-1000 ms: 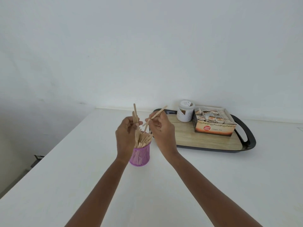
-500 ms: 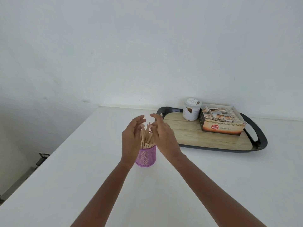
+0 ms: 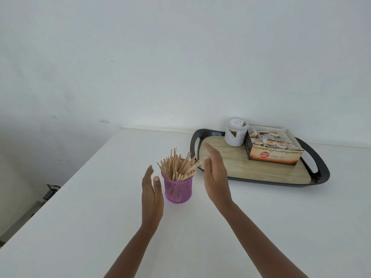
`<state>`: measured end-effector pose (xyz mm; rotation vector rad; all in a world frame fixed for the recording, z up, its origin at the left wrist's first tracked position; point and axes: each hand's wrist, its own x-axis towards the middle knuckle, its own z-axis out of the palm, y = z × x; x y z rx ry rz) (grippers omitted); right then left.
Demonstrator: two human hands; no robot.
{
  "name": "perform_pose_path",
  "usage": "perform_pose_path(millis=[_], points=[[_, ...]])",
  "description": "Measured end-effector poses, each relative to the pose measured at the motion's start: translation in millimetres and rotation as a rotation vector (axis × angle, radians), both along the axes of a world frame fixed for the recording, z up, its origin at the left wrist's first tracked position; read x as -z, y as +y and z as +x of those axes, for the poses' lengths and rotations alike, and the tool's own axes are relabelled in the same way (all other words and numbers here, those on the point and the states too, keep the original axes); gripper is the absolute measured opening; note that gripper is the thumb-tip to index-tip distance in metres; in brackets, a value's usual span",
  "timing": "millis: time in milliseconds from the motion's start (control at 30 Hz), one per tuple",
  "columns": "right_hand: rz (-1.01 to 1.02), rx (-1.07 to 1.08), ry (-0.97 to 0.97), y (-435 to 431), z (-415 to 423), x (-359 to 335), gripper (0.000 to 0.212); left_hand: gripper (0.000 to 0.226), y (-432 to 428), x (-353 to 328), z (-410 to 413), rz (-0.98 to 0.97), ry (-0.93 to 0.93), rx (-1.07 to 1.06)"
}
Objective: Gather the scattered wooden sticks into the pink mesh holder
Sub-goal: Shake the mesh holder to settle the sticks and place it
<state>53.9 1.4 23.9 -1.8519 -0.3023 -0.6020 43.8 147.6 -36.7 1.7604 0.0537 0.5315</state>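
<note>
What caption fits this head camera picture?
Left hand and right hand, both open, flank the holder full of sticks.

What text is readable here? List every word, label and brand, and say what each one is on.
"Ginger Tea": front of the tea box.
"FRESH" and "HONEST": red round logo on the same front.
Label on the white tub: printed, too blurred to read.
Print on the sachets in the box: too small to read.
No text on the pink mesh holder.
</note>
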Motion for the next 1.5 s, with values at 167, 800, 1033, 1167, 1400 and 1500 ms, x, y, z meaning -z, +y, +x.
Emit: perform_pose_path(millis=[167,800,1033,1167,1400,1500], points=[[0.098,0.063,0.353,-8,-5,50,0.054,0.055,-3,28,-6,0.028,0.136,0.193],[0.208,0.166,0.244,-100,-36,73,0.073,0.051,-75,43,-20,1.029,0.273,0.199],[0.116,0.133,0.239,-125,-61,70,0.069,0.056,-93,44,-13,1.125,0.33,0.17],[0.213,0.166,0.227,-130,-66,61,0.065,0.055,-94,42,-16,1.11,0.33,0.187],[0.202,0.174,0.277,-139,-72,67,0.078,0.055,-95,42,-16,1.097,0.331,0.179],[0.193,0.179,0.287,-142,-75,76,0.076,0.055,-95,42,-15,1.08,0.334,0.173]])
